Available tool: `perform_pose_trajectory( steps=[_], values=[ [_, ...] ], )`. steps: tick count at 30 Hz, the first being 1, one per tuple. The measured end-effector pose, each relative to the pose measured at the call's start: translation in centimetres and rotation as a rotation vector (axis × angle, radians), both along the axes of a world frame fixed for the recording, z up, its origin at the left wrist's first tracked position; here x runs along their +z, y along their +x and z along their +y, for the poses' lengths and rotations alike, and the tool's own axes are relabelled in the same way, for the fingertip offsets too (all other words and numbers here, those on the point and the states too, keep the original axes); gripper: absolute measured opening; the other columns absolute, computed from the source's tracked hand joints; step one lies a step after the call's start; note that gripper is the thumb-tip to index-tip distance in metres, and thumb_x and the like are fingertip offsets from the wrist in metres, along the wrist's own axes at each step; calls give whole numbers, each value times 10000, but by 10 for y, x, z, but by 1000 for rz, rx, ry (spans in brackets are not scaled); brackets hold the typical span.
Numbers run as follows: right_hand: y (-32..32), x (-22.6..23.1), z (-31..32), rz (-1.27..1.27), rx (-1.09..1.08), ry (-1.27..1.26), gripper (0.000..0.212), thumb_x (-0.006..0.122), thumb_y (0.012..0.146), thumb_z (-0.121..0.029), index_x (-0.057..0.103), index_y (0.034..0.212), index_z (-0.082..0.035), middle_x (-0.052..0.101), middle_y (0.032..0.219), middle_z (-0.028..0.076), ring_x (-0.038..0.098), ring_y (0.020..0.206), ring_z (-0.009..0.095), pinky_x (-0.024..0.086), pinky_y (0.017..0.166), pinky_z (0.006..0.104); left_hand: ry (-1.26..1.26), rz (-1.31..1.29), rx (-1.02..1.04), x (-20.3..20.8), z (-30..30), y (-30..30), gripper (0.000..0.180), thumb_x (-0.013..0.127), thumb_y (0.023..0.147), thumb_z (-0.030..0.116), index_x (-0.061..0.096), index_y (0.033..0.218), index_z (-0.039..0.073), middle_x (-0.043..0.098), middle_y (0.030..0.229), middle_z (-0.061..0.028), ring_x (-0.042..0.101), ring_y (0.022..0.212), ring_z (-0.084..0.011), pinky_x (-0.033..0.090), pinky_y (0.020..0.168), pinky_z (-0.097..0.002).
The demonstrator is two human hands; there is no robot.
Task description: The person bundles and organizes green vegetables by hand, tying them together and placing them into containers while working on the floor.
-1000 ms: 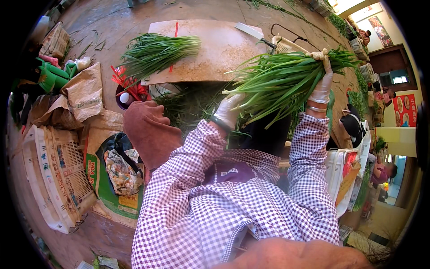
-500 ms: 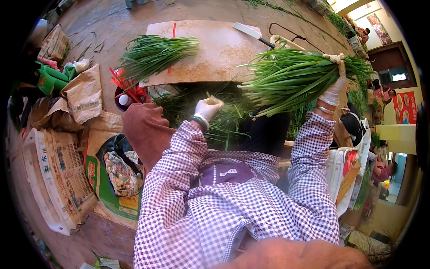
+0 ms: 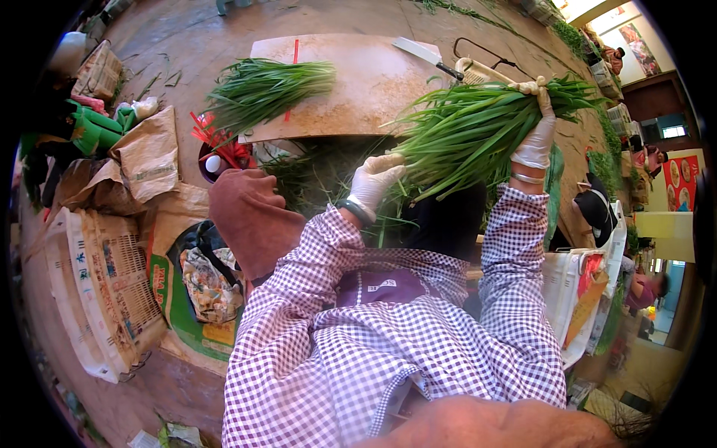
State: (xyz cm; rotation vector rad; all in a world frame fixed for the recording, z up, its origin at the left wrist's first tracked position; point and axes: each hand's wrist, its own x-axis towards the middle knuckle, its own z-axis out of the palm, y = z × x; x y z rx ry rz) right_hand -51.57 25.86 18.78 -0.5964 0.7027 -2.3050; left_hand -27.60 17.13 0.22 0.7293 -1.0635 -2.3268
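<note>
My right hand [image 3: 535,138], in a white glove, is closed round a large bunch of garlic chives [image 3: 470,134] and holds it up at the right. The pale stem ends point left and the green leaf tips stick out beyond my fist. At those stem ends my gloved left hand [image 3: 376,181] pinches, its fingertips against the lower stems; how many it grips is too small to tell. Another bunch of garlic chives [image 3: 272,91] lies on the left of the low board [image 3: 358,97]. Loose chive leaves [image 3: 306,187] are scattered below the board's near edge.
A knife [image 3: 427,57] lies at the board's far right corner. Beside the board's left is a dark tub of red ties [image 3: 216,145] with a white-capped bottle. White plastic crates [image 3: 104,291] stand at the left, more [image 3: 571,299] at the right. Other people are far right.
My left hand has moved right and slightly up, from over the loose leaves to the bunch's stem ends. The right hand has shifted a little left with the bunch.
</note>
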Motion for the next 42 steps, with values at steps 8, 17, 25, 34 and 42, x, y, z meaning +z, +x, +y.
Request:
perform_pose_trajectory(
  steps=[8, 17, 25, 34, 42],
  values=[
    [-7, -10, 5, -54, 17, -5, 145, 648, 899, -127, 603, 1026, -75, 634, 846, 28, 598, 884, 172, 488, 926, 356, -266, -361, 17, -33, -6, 4, 133, 741, 806, 132, 711, 870, 20, 683, 840, -44, 605, 771, -141, 484, 737, -303],
    [-16, -21, 18, -31, 143, -157, 157, 630, 908, -128, 596, 1051, -75, 627, 864, 28, 594, 888, 170, 483, 916, 353, 18, -169, -329, -33, -19, 5, 558, 479, 976, 476, 451, 1369, 81, 532, 1335, -101, 512, 1182, -228, 423, 972, -434],
    [-9, -11, 30, -85, 352, -365, 91, 560, 932, -76, 536, 1020, -85, 469, 830, -13, 477, 856, 127, 393, 967, 324, 70, 221, -224, -8, -9, 5, 574, 412, 984, 517, 450, 1364, 88, 524, 1331, -110, 531, 1161, -251, 445, 981, -449],
    [4, -17, 21, -136, 571, -518, 101, 576, 928, -85, 505, 983, -132, 400, 779, -62, 424, 781, 96, 376, 894, 293, -22, -158, -153, -22, -34, 45, 223, 723, 850, 134, 689, 1040, 25, 694, 892, -26, 620, 733, -111, 500, 670, -251],
    [9, -34, 2, -97, 601, -416, 116, 592, 921, -91, 518, 1003, -127, 371, 774, -54, 400, 781, 100, 371, 901, 295, -260, -129, -89, 14, -32, 65, 255, 708, 869, 165, 693, 1072, 12, 682, 871, 3, 564, 710, -59, 458, 668, -204]
  ],
)
